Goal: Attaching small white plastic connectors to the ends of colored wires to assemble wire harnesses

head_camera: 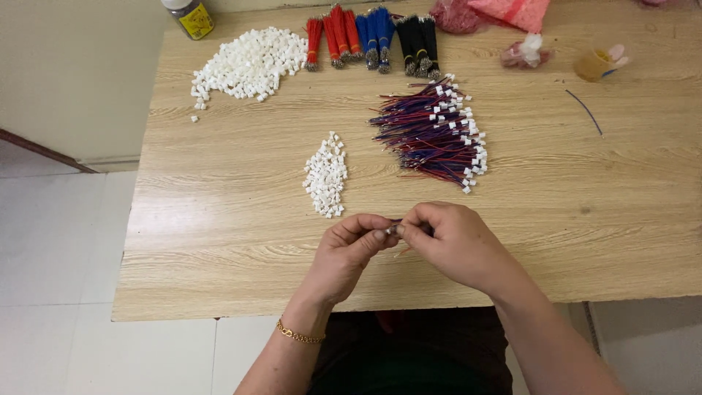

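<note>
My left hand (pixel 351 245) and right hand (pixel 450 241) meet over the wooden surface (pixel 219 219), fingertips pinched shut on a small white connector (pixel 392 230) with thin wires (pixel 401 251); wires trail down-right, long axis diagonal. Small connector pile (pixel 326 175) just beyond; finished wire bundle (pixel 435 132) farther back.

The light wood-grain table (pixel 219 219) carries a far-left heap of white plastic connectors (pixel 252 62) and a smaller white pile (pixel 326 175) nearer. Far bundles run red (pixel 333 36), blue (pixel 374 36), black (pixel 418 44). The finished red-and-blue wires (pixel 431 132) end in white. Far right, a pink bag (pixel 512 11).
</note>
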